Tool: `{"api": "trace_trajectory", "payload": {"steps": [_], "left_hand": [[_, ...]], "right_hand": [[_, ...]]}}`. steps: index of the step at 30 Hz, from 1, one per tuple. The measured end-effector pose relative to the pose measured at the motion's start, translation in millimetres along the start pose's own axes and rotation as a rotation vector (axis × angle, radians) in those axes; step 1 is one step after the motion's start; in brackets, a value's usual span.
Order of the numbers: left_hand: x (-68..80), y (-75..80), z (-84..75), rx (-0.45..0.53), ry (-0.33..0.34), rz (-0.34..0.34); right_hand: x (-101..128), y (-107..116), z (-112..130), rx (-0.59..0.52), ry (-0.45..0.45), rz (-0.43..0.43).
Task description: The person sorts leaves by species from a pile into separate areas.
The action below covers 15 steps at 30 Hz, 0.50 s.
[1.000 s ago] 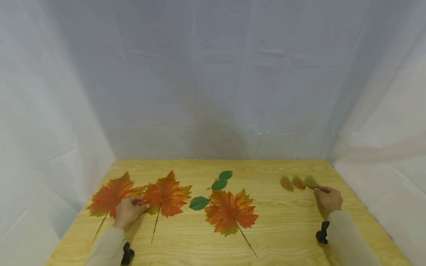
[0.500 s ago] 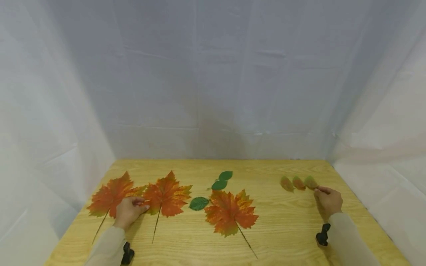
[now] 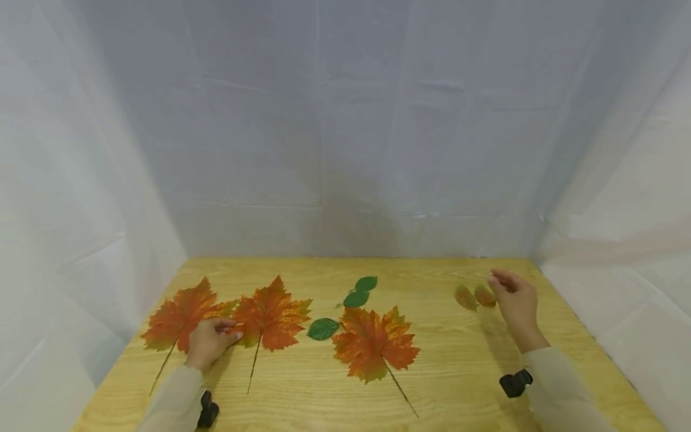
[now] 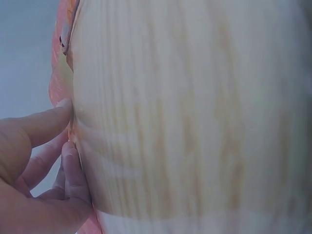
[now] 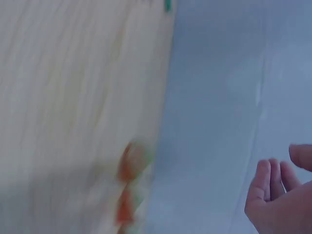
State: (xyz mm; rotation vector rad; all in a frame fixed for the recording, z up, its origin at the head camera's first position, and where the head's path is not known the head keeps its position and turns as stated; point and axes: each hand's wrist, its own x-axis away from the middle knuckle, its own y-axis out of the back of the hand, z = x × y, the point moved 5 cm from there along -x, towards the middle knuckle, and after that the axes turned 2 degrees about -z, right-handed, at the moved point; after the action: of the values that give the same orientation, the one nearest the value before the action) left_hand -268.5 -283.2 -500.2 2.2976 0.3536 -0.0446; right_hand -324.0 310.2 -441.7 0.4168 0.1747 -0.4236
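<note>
My left hand lies low over the table's left side, pinching the left edge of the middle orange maple leaf between thumb and fingers. In the left wrist view, the thumb and fingertips meet at the reddish leaf edge. Just left of that hand is another maple leaf, its stem toward the front. My right hand is raised above the right side, fingers loosely bent, holding nothing. Below it lies a row of small red-green leaves; the right wrist view shows them blurred, and the hand hides the rightmost from the head view.
A third maple leaf lies right of centre with its stem toward the front. Green leaves sit beside it, one at its left and a joined pair behind. White cloth surrounds the wooden table on three sides.
My right hand has let go of the small leaf at the row's right end and lifted up and slightly left. The left hand and the maple leaves have stayed put.
</note>
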Motion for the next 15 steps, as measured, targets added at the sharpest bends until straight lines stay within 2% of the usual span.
{"api": "trace_trajectory", "payload": {"steps": [4, 7, 10, 15], "left_hand": [[-1.2, 1.4, -1.5, -0.007, -0.013, -0.016], [-1.9, 1.9, -1.8, -0.010, -0.017, -0.021], [-2.2, 1.6, -0.6, -0.012, -0.012, -0.026], [-1.3, -0.6, 1.9, -0.007, 0.006, -0.023]], "right_hand": [[13.3, -60.7, 41.8, -0.021, 0.135, 0.288], [29.6, -113.7, 63.3, -0.062, 0.201, 0.484], [49.1, -164.6, 76.7, -0.084, 0.237, 0.624], [80.4, -232.5, 78.9, -0.054, 0.216, 0.796]]}}
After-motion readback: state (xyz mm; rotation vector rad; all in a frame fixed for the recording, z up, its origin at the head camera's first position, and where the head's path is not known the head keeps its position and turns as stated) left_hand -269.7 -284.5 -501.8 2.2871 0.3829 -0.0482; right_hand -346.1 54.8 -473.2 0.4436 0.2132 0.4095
